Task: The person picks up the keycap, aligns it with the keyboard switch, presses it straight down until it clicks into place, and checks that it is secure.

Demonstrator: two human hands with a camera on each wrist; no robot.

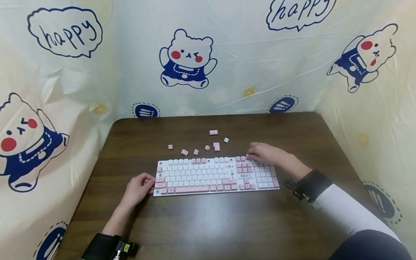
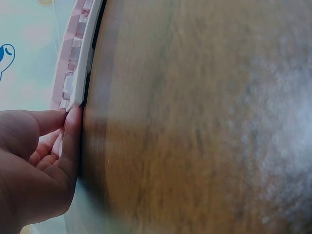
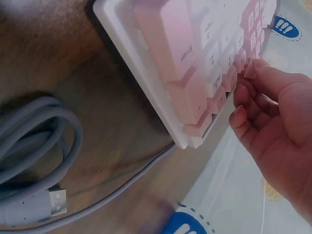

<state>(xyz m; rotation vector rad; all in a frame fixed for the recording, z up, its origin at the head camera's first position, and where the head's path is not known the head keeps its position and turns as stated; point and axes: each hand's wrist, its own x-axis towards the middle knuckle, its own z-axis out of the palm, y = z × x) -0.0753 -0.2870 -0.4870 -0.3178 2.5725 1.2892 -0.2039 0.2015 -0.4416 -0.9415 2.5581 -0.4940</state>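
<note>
A white and pink keyboard (image 1: 191, 189) lies across the middle of the wooden table. My left hand (image 1: 139, 187) holds its left end; in the left wrist view, thumb and forefinger pinch the white case at a corner. Over the keyboard's far edge, toward the right, is my right hand (image 1: 264, 153). In the right wrist view its thumb and fingers pinch a pink keycap (image 3: 250, 69) close above the back row. Beyond the keyboard lie several loose keycaps, among them a long pink one (image 1: 213, 132) and a small white one (image 1: 226, 139).
A coiled grey cable (image 3: 63, 122) with a USB plug (image 3: 57, 202) rests on the table (image 1: 208, 224) to the right of the keyboard. Printed sheeting (image 1: 240, 65) hangs behind the table and along both sides.
</note>
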